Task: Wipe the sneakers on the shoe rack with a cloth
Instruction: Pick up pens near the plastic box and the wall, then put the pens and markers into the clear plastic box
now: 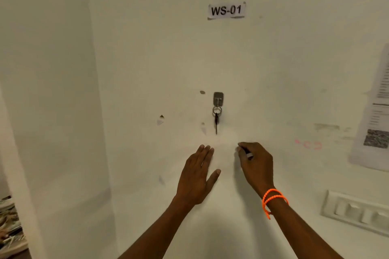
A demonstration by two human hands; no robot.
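Right fingers [245,150] are curling round a small dark object with a pale band, possibly a marker or a key fob; identity cannot be told. Right hand [255,164] is hovering knuckles-out just below and right of the key [216,121], with an orange band [273,200] circling the wrist. Left fingers [205,151] are lying straight and together, thumb spread, holding nothing; left hand [197,176] is facing the wall [147,69] flat, whether touching cannot be told. The key is hanging from a ring on a metal hook [218,99], long axis vertical, tip pointing down. Judgement: both hands are raised near the hook, likely for something there, not for wiping. A label reading WS-01 [226,10] is sitting above; a printed sheet [376,124] and a switch plate [357,210] are showing at right. Sneakers, rack and cloth are not appearing in view, so their heading and long axis cannot be recorded; the jumble at lower left [10,225] is too unclear to name. Judgement: wiping is not yet starting.
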